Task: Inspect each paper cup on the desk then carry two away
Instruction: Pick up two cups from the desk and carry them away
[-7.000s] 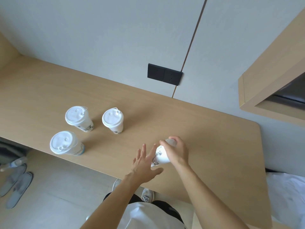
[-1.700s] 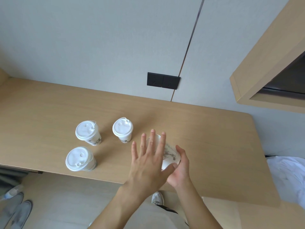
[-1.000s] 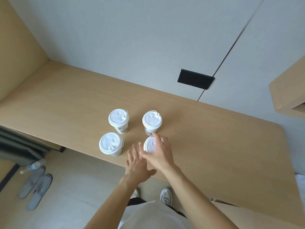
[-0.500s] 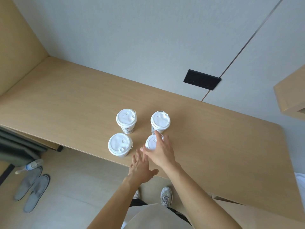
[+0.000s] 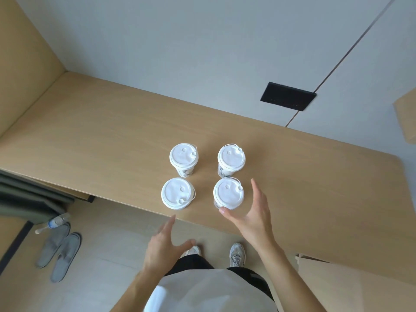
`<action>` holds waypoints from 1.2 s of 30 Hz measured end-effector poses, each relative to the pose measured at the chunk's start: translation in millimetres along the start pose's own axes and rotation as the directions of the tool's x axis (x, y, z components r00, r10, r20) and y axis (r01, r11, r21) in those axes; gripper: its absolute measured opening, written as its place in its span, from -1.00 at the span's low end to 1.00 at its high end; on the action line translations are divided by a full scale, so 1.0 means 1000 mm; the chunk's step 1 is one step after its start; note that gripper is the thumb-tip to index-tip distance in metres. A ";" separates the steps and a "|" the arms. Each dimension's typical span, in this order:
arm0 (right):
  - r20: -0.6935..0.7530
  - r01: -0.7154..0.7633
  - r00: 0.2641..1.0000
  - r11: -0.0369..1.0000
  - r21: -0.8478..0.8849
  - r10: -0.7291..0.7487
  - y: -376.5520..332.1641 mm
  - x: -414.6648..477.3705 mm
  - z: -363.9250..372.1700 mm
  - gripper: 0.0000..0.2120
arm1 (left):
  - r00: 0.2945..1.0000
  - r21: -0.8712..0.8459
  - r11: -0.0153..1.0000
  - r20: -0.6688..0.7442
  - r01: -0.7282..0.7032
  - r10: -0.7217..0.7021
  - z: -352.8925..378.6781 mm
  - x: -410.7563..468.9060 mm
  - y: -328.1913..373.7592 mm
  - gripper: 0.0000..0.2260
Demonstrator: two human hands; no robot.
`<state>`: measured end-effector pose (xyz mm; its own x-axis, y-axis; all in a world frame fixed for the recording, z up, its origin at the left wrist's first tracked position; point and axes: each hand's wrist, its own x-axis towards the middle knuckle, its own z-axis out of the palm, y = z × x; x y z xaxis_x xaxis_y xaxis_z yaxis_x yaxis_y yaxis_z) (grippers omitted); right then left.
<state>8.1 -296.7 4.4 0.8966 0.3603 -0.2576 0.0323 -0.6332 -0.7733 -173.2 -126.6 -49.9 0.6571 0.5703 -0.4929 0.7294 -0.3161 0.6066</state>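
Several white lidded paper cups stand upright in a square on the wooden desk (image 5: 101, 140): a far-left cup (image 5: 184, 158), a far-right cup (image 5: 231, 159), a near-left cup (image 5: 177, 193) and a near-right cup (image 5: 228, 192). My right hand (image 5: 252, 212) is spread just right of the near-right cup, thumb tip at its near rim, fingers off it. My left hand (image 5: 165, 246) hovers with fingers apart below the desk's front edge, under the near-left cup, holding nothing.
A black socket plate (image 5: 288, 96) is on the wall behind the desk. A wooden shelf corner (image 5: 405, 118) juts in at the right. On the floor at the left lie grey slippers (image 5: 59, 251) and a plastic bottle (image 5: 53, 222). My shoes (image 5: 237, 254) stand by the desk front.
My right hand has let go of the near-right cup, which now stands on the desk, and has drawn off to its right. My left hand has dropped back toward me.
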 end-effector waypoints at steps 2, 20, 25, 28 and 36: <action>-0.061 -0.024 0.998 0.993 0.118 0.031 0.012 -0.003 0.015 0.19 | 0.986 -0.221 0.975 -0.167 -0.013 -0.025 -0.004 0.008 -0.001 -0.04; -0.408 -0.016 0.879 0.871 0.490 0.246 0.034 0.021 0.115 -0.27 | 0.951 -0.554 0.817 -0.309 -0.163 -0.019 0.004 0.065 0.022 -0.38; -0.428 0.028 0.875 0.859 0.511 0.226 0.030 0.013 0.093 -0.31 | 0.964 -0.540 0.819 -0.262 -0.191 0.052 0.009 0.057 0.039 -0.39; -0.443 0.025 0.861 0.848 0.530 0.251 0.032 0.007 0.071 -0.35 | 0.974 -0.537 0.819 -0.203 -0.201 0.106 0.016 0.049 0.058 -0.38; -0.542 0.021 0.728 0.777 0.629 0.419 0.073 -0.025 -0.021 -0.40 | 0.957 -0.470 0.848 0.022 -0.245 0.289 0.079 0.031 0.139 -0.28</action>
<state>-2.9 -366.1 -33.8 0.9062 -0.3741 -0.1973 -0.2337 -0.0540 -0.9708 -36.6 -212.3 -30.2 0.8438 0.4381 -0.3099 0.3680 -0.0520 0.9284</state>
